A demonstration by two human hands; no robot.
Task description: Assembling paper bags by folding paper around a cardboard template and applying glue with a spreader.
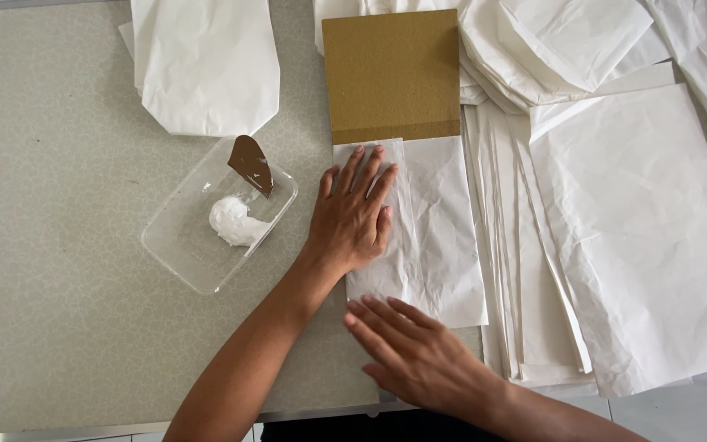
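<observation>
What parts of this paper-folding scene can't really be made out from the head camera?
- Folded white paper: the left hand and right hand cover its left and bottom edges.
- Brown cardboard: how far it reaches into the paper is hidden by the paper.
- Brown spatula in the clear tray: its lower end is hard to tell against the white paste.
- White bags and sheet stack: cut off by the frame's edges.

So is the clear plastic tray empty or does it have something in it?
Not empty: the clear tray holds a white paste lump and a brown spreader.
</observation>
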